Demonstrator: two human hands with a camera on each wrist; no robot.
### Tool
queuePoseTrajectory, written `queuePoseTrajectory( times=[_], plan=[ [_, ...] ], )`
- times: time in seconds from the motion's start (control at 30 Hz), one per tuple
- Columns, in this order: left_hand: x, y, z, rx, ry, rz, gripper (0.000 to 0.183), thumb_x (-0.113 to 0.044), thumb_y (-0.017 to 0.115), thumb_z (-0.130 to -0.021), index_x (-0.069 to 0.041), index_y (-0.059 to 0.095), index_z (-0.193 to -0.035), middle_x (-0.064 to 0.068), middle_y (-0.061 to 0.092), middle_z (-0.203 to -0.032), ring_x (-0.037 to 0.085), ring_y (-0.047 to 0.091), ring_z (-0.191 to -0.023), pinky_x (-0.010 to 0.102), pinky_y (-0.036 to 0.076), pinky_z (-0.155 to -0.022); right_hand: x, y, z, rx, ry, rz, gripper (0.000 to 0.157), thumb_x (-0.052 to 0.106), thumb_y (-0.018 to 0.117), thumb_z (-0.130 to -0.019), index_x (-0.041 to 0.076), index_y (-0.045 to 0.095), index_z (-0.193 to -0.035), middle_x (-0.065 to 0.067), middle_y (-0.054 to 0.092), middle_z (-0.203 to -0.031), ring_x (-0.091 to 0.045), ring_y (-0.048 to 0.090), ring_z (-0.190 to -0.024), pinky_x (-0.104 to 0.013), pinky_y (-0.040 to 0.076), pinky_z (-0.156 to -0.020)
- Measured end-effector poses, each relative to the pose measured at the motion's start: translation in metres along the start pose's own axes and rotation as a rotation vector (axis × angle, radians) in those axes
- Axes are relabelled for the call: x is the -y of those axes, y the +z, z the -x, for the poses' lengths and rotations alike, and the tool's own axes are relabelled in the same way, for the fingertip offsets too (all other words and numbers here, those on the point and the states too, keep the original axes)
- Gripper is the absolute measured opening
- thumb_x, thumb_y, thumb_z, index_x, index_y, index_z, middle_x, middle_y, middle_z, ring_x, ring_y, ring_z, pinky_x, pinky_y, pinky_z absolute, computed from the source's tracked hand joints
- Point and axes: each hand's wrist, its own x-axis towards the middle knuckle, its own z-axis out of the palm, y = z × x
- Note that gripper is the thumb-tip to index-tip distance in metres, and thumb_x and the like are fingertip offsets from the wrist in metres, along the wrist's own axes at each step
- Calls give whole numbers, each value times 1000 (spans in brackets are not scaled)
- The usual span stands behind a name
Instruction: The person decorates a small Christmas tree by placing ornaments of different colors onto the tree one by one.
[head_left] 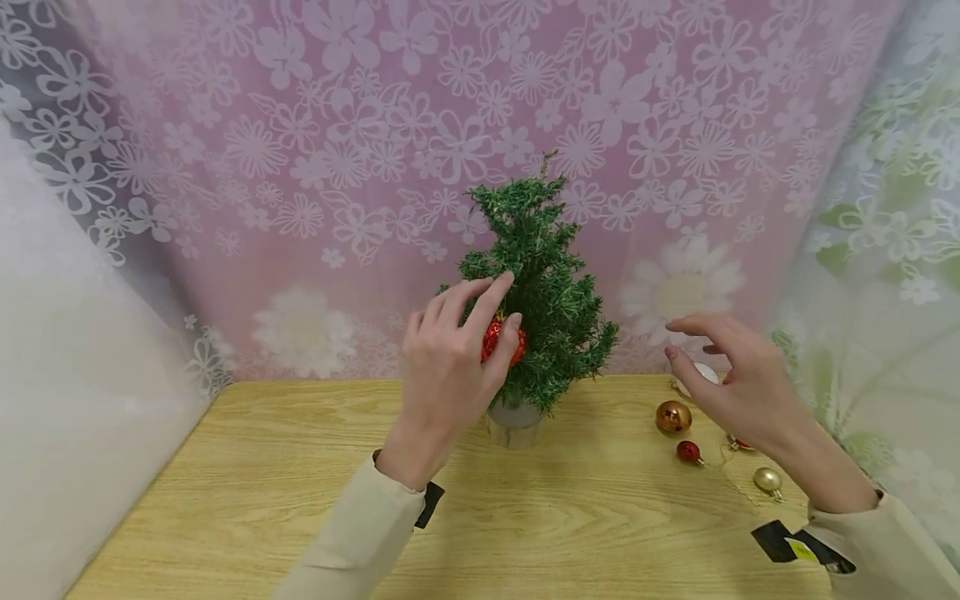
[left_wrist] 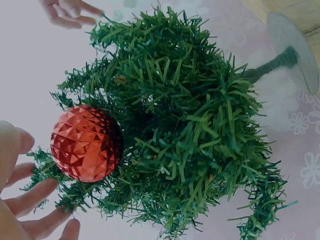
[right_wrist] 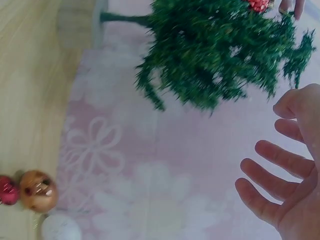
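A small green artificial Christmas tree [head_left: 558, 300] stands upright in a light pot [head_left: 513, 427]. On its left side is a red faceted bauble [left_wrist: 86, 143], set against the branches. My left hand [head_left: 450, 350] is beside the bauble with fingers spread and loosely bent. A gap shows between those fingers and the bauble in the left wrist view, where some fingertips lie close to the branch tips. Out to the right of the tree, my right hand [head_left: 750, 383] hangs in the air, holding nothing. Its fingers are relaxed and apart in the right wrist view.
On the wooden table [head_left: 247, 483], right of the tree, lie a copper bauble [head_left: 673, 417], a small red bauble [head_left: 687, 452], a gold bauble [head_left: 767, 480] and a white bauble [right_wrist: 61, 229]. Another red one is partly hidden under my right hand. Behind hangs a pink flowered curtain [head_left: 360, 167].
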Motion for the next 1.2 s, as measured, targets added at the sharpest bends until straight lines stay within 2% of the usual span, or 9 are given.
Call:
queuePoseTrajectory(
  times=[0.3, 0.6, 0.93, 1.2],
  plan=[
    [-3, -1, 9, 25, -17, -24, 42, -31, 62, -101, -16, 64, -140, 7, 72, -129, 30, 67, -124, 49, 56, -93, -21, -4, 26, 43, 61, 39, 40, -7, 75, -78, 7, 73, -115, -11, 74, -109, 23, 48, -107, 0, 40, -85],
    [-3, -1, 12, 33, -35, -18, 41, -28, 63, -99, -16, 64, -139, 7, 71, -131, 29, 65, -127, 50, 54, -97, -31, -4, 49, 73, 137, 81, 38, -3, 77, -82, 9, 71, -118, -9, 75, -108, 27, 45, -107, -1, 42, -80],
    [2, -1, 15, 58, -67, -10, 41, -29, 62, -100, -15, 62, -138, 8, 70, -132, 30, 61, -131, 51, 51, -100, -41, -6, 66, 114, 213, 69, 33, 3, 75, -87, 7, 70, -119, -13, 73, -109, 28, 41, -105, -2, 44, -72],
    [10, -3, 17, 79, -108, -5, 45, -37, 59, -102, -16, 58, -141, 10, 66, -137, 31, 57, -135, 55, 49, -102, -49, -1, 77, 139, 210, 64, 32, 0, 76, -84, 7, 71, -115, -16, 72, -113, 29, 40, -103, -3, 45, -65]
  ],
)
